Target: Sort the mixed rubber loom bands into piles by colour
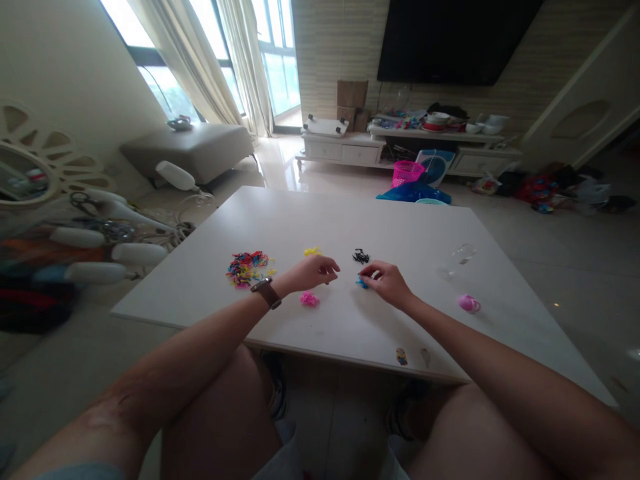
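My right hand (387, 282) is at a small pile of blue pieces (361, 283), thumb and fingertips pinched together at its edge; the fingers partly cover what they grip. My left hand (320, 270), with a watch on its wrist, hovers over the table with curved fingers apart and nothing visible in them. Behind it lie yellow pieces (313, 251), and nearer to me a pink pile (309, 299). A black pile (361, 256) sits just beyond the blue one. To the left spreads a larger heap of mixed-colour pieces (247, 268), too small to identify.
The white table (280, 217) carries a clear plastic container (464, 252) and a pink-purple capsule-like object (469, 304) on the right. Stickers (401, 357) mark its front edge. A lamp (177, 177) with several white shades stands close on the left. Beyond is a pink basket (406, 174).
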Demonstrator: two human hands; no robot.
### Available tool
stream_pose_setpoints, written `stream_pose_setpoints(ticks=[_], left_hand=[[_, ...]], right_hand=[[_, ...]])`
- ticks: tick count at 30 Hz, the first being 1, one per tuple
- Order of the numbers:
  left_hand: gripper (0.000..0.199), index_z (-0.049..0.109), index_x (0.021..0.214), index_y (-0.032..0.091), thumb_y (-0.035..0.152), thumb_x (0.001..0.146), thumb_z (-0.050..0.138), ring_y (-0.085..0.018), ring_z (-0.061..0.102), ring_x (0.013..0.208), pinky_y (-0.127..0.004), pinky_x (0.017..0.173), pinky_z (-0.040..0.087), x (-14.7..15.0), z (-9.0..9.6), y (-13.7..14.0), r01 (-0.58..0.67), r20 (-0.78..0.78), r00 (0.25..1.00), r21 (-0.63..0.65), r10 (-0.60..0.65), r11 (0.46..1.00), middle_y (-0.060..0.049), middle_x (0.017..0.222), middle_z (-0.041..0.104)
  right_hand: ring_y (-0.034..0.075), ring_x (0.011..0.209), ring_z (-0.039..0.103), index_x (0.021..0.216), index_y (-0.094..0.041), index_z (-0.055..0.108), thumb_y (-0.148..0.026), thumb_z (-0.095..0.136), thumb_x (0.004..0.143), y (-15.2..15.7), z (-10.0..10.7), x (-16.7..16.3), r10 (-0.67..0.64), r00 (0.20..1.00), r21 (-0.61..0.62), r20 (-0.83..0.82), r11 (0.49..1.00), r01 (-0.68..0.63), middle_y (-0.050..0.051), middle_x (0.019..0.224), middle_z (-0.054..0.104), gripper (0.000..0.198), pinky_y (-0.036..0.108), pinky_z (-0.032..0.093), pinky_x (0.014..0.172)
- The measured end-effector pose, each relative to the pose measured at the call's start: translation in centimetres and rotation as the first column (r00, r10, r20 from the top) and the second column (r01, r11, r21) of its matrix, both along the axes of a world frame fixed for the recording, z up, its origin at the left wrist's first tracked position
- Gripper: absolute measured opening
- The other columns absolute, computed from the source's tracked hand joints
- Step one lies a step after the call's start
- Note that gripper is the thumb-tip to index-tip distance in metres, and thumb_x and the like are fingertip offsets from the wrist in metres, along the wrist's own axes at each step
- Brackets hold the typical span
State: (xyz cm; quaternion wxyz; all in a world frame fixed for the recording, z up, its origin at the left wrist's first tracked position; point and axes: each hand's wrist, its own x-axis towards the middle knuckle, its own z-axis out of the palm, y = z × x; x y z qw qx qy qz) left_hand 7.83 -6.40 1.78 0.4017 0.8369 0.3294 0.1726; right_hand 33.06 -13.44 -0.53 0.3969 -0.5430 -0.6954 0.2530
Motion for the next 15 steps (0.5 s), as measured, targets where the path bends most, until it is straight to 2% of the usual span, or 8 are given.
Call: stream_pose_setpoints(ticks=[6, 11, 15], left_hand=[[0.032, 0.071, 0.109, 0.013, 0.033, 0.084, 0.071, -0.015, 0.069, 0.071, -0.024, 0.065, 0.052, 0.9, -0.4, -0.6, -0.003, 0.13, 0.991, -0.083, 0.014, 0.997, -0.008, 0.083, 0.076], [0.029, 0.074, 0.107, 0.013, 0.032, 0.085, 0.071, -0.015, 0.068, 0.07, -0.024, 0.067, 0.052, 1.6, 0.4, -1.7, 0.032, 0.138, 0.99, -0.06, -0.024, 0.998, -0.008, 0.081, 0.075], [0.02, 0.076, 0.096, 0.012, 0.029, 0.088, 0.067, -0.014, 0.066, 0.067, -0.022, 0.065, 0.049, 2.2, 0.9, -2.6, 0.048, 0.119, 0.992, -0.053, -0.042, 0.997, -0.006, 0.072, 0.073]], right_hand=[[0.015, 0.068, 0.064, 0.089, -0.021, 0.073, -0.037, 0.071, 0.084, -1.3, 1.6, -1.4, 0.062, 0.997, 0.009, -0.044, 0.998, -0.062, 0.002, 0.079, 0.072, 0.017, 0.028, 0.051, 0.064], [0.015, 0.067, 0.063, 0.083, -0.021, 0.071, -0.044, 0.072, 0.085, -1.8, 2.2, -1.5, 0.091, 0.995, 0.007, -0.052, 0.996, -0.09, 0.002, 0.076, 0.071, 0.023, 0.027, 0.051, 0.063], [0.016, 0.068, 0.062, 0.081, -0.021, 0.073, -0.048, 0.069, 0.087, -1.9, 2.3, -1.6, 0.113, 0.993, 0.015, -0.031, 0.993, -0.113, 0.003, 0.076, 0.071, 0.028, 0.029, 0.051, 0.063]])
